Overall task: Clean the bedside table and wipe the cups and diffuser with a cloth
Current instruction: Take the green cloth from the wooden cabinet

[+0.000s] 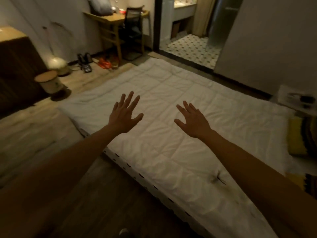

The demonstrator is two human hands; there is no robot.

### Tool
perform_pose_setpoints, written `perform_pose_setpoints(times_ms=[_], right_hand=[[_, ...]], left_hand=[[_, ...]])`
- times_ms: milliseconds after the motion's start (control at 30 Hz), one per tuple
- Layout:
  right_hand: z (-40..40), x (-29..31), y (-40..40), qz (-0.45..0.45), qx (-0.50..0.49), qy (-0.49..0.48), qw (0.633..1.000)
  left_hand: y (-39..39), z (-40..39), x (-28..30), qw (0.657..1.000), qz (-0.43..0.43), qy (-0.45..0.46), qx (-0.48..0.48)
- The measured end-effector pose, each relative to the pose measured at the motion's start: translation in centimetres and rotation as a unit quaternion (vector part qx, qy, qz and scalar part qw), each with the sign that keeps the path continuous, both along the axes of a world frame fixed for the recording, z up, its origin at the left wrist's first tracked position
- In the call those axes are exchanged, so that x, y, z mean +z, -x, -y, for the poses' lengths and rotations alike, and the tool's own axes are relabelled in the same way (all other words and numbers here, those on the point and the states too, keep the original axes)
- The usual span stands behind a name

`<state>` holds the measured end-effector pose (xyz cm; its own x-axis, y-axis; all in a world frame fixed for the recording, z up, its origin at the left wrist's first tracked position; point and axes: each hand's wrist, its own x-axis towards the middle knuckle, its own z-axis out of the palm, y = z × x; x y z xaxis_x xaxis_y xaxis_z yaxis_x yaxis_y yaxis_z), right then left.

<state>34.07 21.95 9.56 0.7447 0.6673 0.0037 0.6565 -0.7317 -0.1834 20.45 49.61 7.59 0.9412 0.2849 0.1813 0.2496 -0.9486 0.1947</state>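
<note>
Both my arms reach forward over a bed with a white quilt (163, 103). My left hand (124, 115) is spread flat with straight fingers and holds nothing. My right hand (193, 120) is also spread, palm down, with nothing in it. Neither hand touches the quilt as far as I can tell. No cloth, cup or diffuser can be made out. A white surface (295, 97) with dark blurred items lies at the right edge, beside the bed.
A wooden desk (109, 19) with a dark chair (133, 31) stands at the back wall. Shoes (104, 63) lie on the floor near it. A small round bin (49, 83) sits at left by a dark cabinet (15, 69). A tiled bathroom doorway (192, 48) opens at the back.
</note>
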Motion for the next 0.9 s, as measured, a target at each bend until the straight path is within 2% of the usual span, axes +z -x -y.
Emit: perform_pose_setpoints(times_ms=[267,533,800,900], right_hand=[[-24.9,3.7,0.6,0.06,0.144,-0.015,0.988],[-42.5,5.5,0.3,0.087,0.212,-0.03,0.973],[-60.7,3.2,-2.2,0.067,0.276,-0.039,0.958],[-67.5,2.3,-3.9,0.014,0.288,-0.044,0.957]], left_hand=[[6.1,-21.0,3.7,0.993,0.013,-0.021,0.112],[10.9,-34.6,5.1,0.974,0.031,-0.012,0.223],[10.5,-49.7,4.5,0.954,0.031,-0.032,0.297],[8.6,-55.6,4.3,0.945,0.034,-0.013,0.324]])
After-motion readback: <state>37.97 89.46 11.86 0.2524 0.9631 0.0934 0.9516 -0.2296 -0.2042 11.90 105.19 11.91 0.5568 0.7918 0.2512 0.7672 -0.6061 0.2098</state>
